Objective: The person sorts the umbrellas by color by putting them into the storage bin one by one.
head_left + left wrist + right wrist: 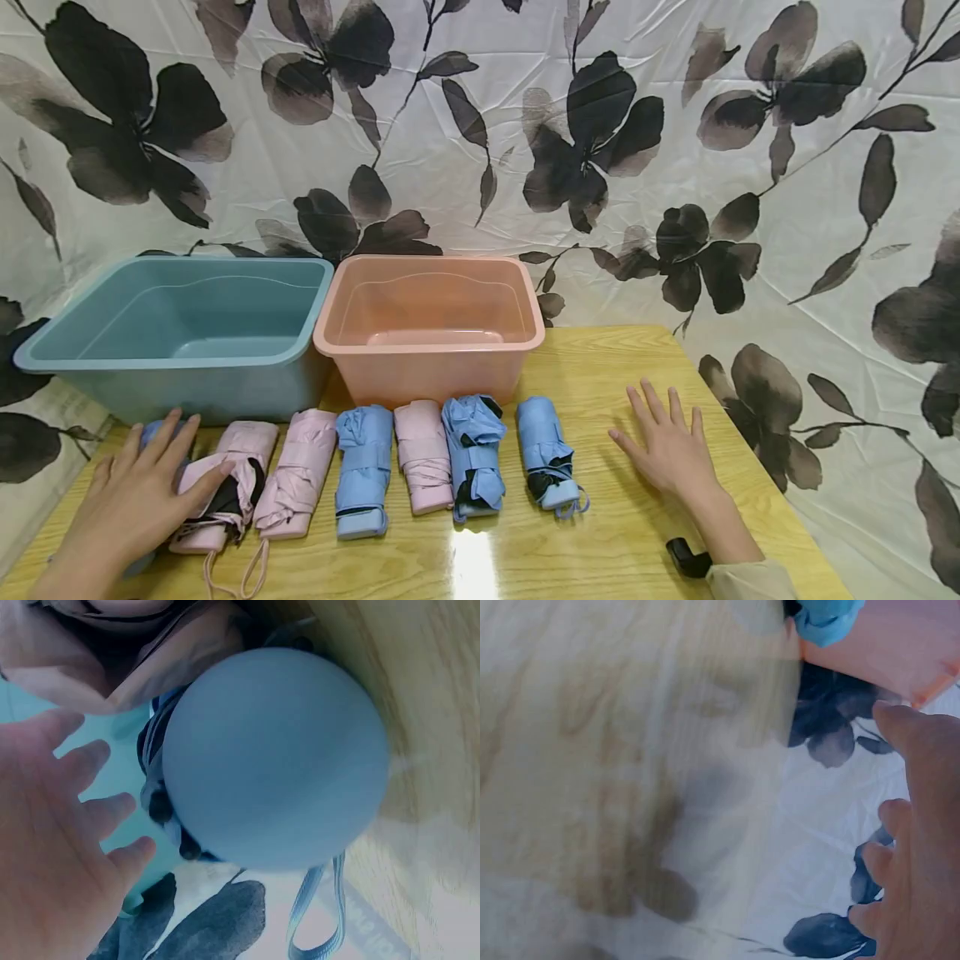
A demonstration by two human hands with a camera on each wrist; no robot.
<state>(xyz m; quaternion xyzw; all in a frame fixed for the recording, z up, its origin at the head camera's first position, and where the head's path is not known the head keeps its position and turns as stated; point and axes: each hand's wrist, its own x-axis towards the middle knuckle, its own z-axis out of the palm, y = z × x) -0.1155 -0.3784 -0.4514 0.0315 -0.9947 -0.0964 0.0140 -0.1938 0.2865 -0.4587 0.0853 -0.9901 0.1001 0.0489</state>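
Observation:
A row of folded umbrellas lies on the table. My left hand [127,492] is over the leftmost blue umbrella [277,757], fingers spread, its thumb reaching over a loosely wrapped pink umbrella [242,483]. The hand hides most of that blue one; in the left wrist view its round end and strap loop [336,915] show. Further right come a pink umbrella [296,475], a blue one [363,471], a short pink one [423,457] and a blue one [474,457]. Nearest my right hand [671,450] is the rightmost blue umbrella [546,450]. The right hand holds nothing, fingers spread.
Behind the row stand a teal bin [180,387] at left and a pink bin [435,371] beside it. A floral cloth [480,150] hangs behind the wooden table [607,375]. A small black device [688,558] sits by the right wrist.

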